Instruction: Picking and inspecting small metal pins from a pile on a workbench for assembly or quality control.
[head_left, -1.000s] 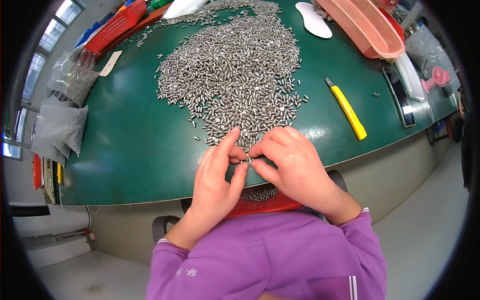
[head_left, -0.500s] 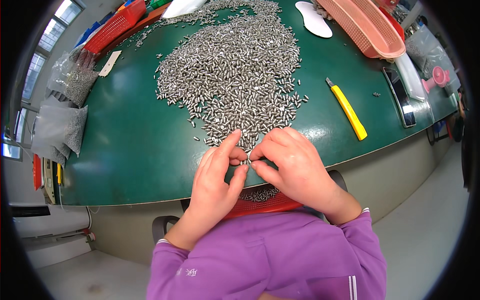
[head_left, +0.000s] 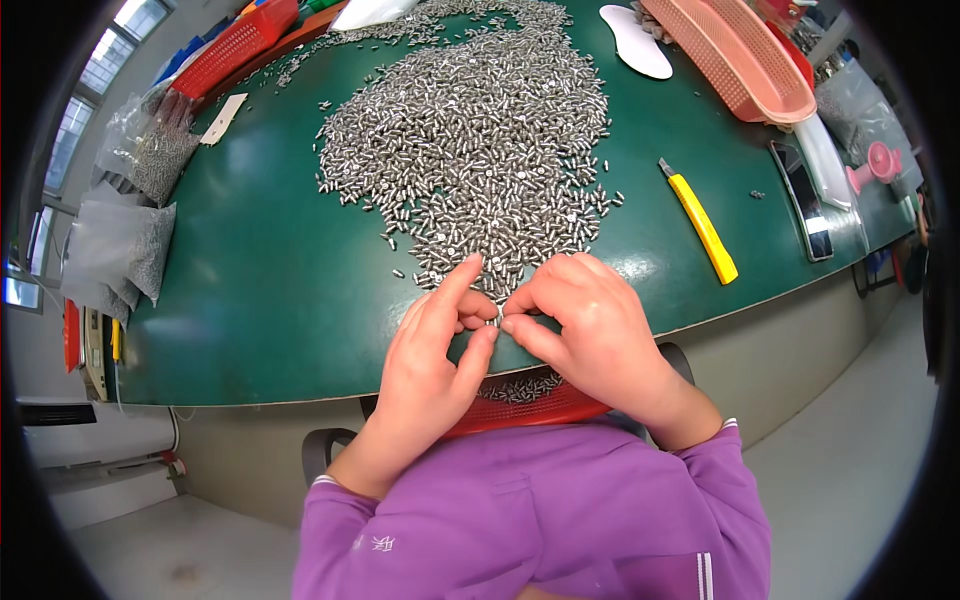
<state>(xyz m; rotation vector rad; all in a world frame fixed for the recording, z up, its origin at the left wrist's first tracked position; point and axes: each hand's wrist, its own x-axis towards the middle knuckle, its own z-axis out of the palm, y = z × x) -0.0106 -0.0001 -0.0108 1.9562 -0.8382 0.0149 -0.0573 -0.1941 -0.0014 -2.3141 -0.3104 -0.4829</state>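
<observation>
Pinching small metal pins (head_left: 497, 318) at the table (head_left: 260, 290) edge, left hand (head_left: 432, 365) and right hand (head_left: 590, 330) grips closed; loosened pins could miss the red tray (head_left: 530, 408).

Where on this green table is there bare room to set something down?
Bare table lies between the pile of metal pieces and the plastic bags, and between the pile and the yellow knife. Crowded around both hands.
</observation>
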